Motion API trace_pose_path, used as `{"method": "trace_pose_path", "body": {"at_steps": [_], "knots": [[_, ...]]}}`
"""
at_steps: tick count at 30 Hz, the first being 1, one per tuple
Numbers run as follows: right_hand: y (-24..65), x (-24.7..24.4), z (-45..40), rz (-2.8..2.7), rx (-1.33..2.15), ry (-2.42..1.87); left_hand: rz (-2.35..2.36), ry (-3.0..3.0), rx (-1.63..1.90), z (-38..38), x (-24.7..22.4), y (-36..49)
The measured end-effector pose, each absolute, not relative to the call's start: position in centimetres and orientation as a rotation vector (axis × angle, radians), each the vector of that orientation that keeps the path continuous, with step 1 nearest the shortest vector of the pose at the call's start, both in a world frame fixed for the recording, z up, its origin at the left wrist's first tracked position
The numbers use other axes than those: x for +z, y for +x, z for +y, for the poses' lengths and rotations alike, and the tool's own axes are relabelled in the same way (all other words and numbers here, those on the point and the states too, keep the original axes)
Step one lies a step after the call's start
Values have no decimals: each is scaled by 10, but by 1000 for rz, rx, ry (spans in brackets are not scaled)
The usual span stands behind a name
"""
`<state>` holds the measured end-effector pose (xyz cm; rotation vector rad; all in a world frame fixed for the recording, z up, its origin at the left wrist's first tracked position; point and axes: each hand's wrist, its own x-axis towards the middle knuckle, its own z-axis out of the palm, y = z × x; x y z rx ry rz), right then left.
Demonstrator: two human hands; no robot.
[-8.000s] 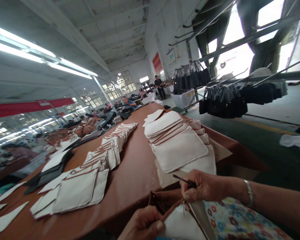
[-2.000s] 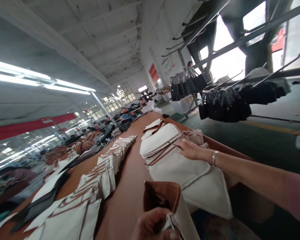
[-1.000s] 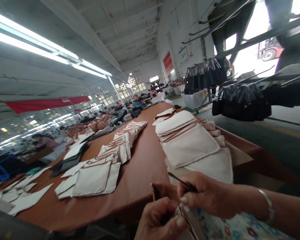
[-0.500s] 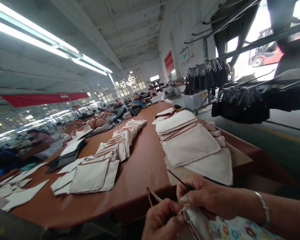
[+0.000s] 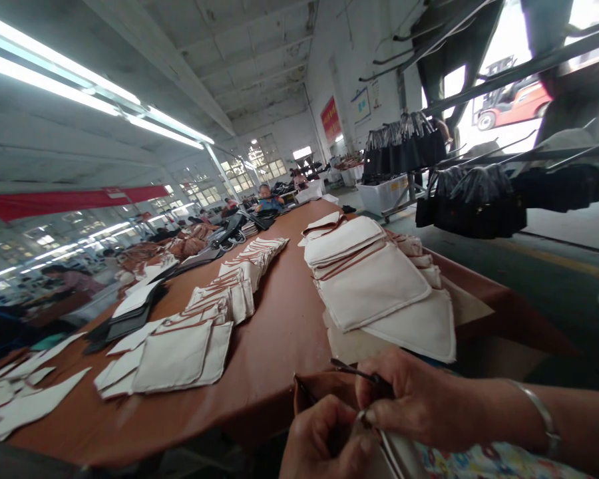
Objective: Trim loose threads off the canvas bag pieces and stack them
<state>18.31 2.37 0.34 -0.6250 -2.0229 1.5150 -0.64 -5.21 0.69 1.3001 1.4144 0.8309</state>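
Brown-edged fabric piece [image 5: 324, 389], at the near edge of the surface [image 5: 279, 332], bottom centre of view: pinched between both hands. Left hand [image 5: 324, 442], grip closed on the piece's lower part. Right hand [image 5: 409, 399], grip closed on a thin dark tool [image 5: 352, 369] whose tip points left over the piece; a metal bangle [image 5: 539, 416] sits on that wrist, above a floral-print cloth [image 5: 484, 462] at the frame's bottom. Just beyond the hands, on a sheet of brown card [image 5: 349, 342]: a stack of cream canvas panels [image 5: 374, 286] with brown piping, fanned and overlapping. Left of it, well apart: a long overlapped row of smaller cream panels [image 5: 214, 313] running away down the surface. Farther left: dark flat pieces [image 5: 124, 319] and loose white cut shapes [image 5: 30, 402]. To the right, over the green floor: a metal rack with hanging black bags [image 5: 472, 199], some in clear film. Container: a white plastic bin [image 5: 382, 196] under the far rack, contents not discernible. Writing: a red wall sign [image 5: 330, 120] and a red banner [image 5: 60, 199], both too small to read. Seated workers [image 5: 267, 196] at the far end.
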Motion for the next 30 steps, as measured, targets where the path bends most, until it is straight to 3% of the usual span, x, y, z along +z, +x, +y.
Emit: {"method": "trace_pose_path", "body": {"at_steps": [8,16,19,24,30], "knots": [[198,-1,25,-2129,931,-61,1299,1133,756,-38,-5,-11],[210,-16,31,-2412,350,-21,1367,1371,612,-40,1,0],[213,-16,28,-2323,556,25,1399,1531,546,-42,8,1],[216,-3,36,-2099,1404,-305,1404,1680,572,-42,17,0],[212,4,53,-2250,1674,-298,1381,1884,659,-41,22,4]]}}
